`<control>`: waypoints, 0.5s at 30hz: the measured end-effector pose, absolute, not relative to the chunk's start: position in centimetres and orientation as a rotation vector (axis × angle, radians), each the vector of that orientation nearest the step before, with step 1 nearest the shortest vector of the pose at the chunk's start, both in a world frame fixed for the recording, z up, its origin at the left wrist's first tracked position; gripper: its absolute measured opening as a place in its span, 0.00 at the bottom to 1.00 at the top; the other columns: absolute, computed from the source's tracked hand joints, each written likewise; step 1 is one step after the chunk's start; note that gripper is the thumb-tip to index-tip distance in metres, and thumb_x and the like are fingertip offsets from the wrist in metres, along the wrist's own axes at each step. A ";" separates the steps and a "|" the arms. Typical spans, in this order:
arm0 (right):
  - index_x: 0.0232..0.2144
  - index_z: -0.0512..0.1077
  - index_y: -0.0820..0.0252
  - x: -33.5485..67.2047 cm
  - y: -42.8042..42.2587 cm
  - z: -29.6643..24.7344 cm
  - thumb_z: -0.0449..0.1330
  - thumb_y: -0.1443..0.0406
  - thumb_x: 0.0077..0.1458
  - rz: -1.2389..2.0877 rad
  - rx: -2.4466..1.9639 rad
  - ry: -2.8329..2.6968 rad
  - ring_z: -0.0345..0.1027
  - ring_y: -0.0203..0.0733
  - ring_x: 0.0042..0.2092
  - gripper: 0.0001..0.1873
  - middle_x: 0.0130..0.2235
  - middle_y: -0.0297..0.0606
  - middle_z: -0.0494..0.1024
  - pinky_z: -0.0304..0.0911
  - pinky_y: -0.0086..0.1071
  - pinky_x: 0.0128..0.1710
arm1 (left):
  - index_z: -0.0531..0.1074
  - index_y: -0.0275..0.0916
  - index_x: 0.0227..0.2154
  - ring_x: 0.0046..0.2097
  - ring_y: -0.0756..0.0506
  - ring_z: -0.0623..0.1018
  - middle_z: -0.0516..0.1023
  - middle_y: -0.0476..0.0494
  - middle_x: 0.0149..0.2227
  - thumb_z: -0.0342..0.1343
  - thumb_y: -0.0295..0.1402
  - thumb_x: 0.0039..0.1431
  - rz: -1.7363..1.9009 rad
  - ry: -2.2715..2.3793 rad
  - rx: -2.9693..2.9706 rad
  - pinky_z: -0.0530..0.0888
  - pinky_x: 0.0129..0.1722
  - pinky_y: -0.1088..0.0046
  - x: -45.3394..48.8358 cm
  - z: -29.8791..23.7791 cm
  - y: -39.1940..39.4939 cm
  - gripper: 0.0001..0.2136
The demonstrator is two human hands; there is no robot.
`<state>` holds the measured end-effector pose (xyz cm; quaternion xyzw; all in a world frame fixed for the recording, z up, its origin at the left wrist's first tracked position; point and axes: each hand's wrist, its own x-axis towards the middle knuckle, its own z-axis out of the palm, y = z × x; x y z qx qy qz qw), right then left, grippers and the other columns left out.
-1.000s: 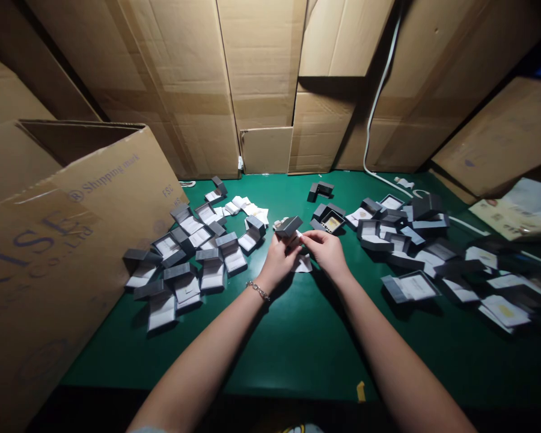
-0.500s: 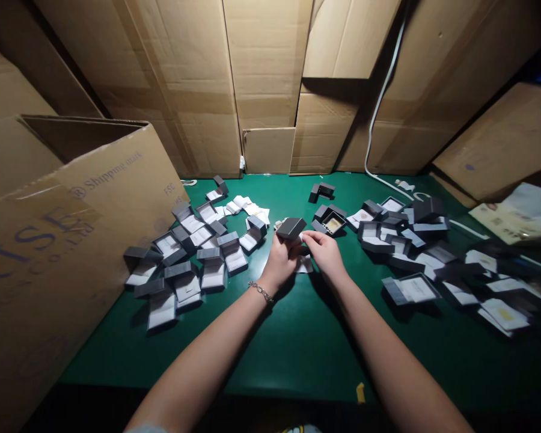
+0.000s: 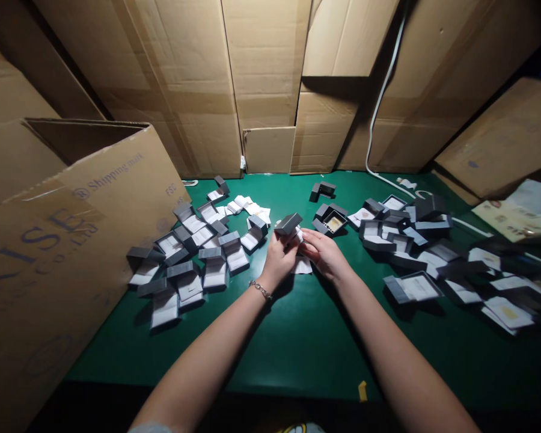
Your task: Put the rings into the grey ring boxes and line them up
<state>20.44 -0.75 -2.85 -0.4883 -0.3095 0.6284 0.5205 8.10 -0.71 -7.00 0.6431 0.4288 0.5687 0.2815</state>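
My left hand (image 3: pixel 279 258), a chain bracelet on its wrist, is wrapped round a small dark grey jewelry box (image 3: pixel 289 224) with its lid raised. My right hand (image 3: pixel 323 249) comes in from the right, fingertips pinched at a white insert (image 3: pixel 299 236) at the box's opening. How far the insert sits inside is hidden by the fingers. Under the hands a white piece (image 3: pixel 302 265) lies on the green table (image 3: pixel 293 337). Just beyond my right hand stands an open dark box (image 3: pixel 330 220) with a cream-coloured inside.
Several open boxes with white linings (image 3: pixel 214 267) crowd the left side, near white pads (image 3: pixel 247 205). More dark boxes and white pieces (image 3: pixel 415 288) cover the right. A large carton (image 3: pixel 85 240) stands at left; cardboard (image 3: pixel 261 72) walls the back. A white cable (image 3: pixel 373 132) hangs down behind.
The jewelry box has tipped slightly in my left hand, showing more white at its opening. My right fingers have shifted a little and spread more along its side.
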 end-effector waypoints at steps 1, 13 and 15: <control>0.31 0.76 0.59 20.4 -0.8 -2.8 0.71 0.59 0.33 1.514 -1.174 -0.779 0.72 0.37 0.30 0.19 0.31 0.36 0.80 0.69 0.31 0.34 | 0.72 0.38 0.44 0.49 0.42 0.74 0.72 0.37 0.47 0.53 0.30 0.56 1.517 1.144 1.697 0.70 0.53 0.60 8.1 -7.0 -0.7 0.12; 0.25 0.77 0.63 21.0 -0.5 -3.9 0.69 0.50 0.34 1.475 -1.187 -1.035 0.68 0.36 0.26 0.22 0.25 0.37 0.77 0.66 0.33 0.32 | 0.73 0.36 0.44 0.49 0.41 0.75 0.74 0.36 0.47 0.54 0.31 0.55 1.411 1.151 1.604 0.71 0.52 0.61 7.6 -6.5 -0.6 0.14; 0.26 0.78 0.63 21.0 -0.4 -4.2 0.69 0.51 0.34 1.463 -1.179 -1.044 0.69 0.37 0.26 0.22 0.25 0.37 0.78 0.67 0.34 0.32 | 0.73 0.36 0.44 0.49 0.42 0.75 0.74 0.36 0.47 0.54 0.29 0.54 1.404 1.143 1.628 0.71 0.52 0.61 7.6 -6.6 -0.6 0.14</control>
